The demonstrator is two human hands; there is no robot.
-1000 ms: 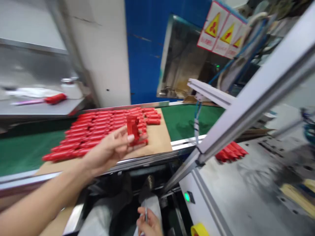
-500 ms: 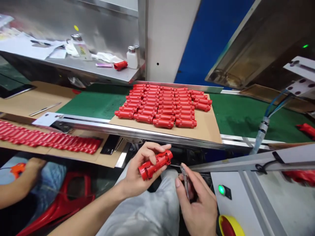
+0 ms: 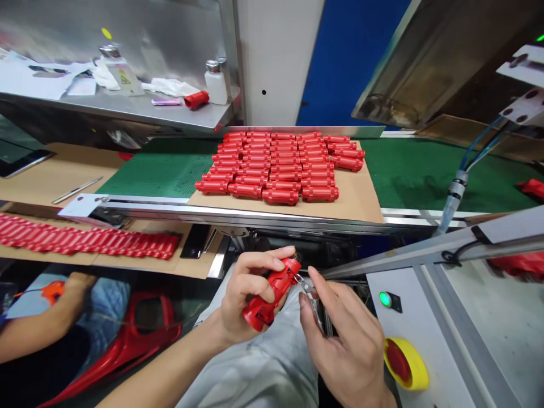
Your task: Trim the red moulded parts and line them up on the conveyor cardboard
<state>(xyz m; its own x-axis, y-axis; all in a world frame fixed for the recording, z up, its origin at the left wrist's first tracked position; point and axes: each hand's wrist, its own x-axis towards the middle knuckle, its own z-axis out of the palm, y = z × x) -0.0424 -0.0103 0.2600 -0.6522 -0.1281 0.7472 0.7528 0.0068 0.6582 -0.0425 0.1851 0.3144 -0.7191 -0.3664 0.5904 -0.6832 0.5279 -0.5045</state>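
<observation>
My left hand [image 3: 249, 292] is shut around a ribbed red plastic housing [image 3: 267, 297], held over my lap in light grey trousers. My right hand [image 3: 346, 345] pinches small metal nippers [image 3: 313, 306], whose tips meet the housing's upper end. The contact point is tiny and partly hidden by the fingers. Farther off, several rows of similar red parts [image 3: 272, 170] lie on a cardboard sheet [image 3: 352, 198], well beyond both hands.
A green conveyor belt [image 3: 165, 175] runs behind a metal rail [image 3: 238, 218]. A grey beam [image 3: 403, 255] crosses just right of my hands, above a yellow-ringed red stop button [image 3: 406, 362]. At lower left, a co-worker's hand [image 3: 74, 286] rests near red parts [image 3: 89, 241] on cardboard.
My view has swung from the right and settled on the belt. The housing has come back from over the rows to my lap, and the nippers have closed in to touch its end.
</observation>
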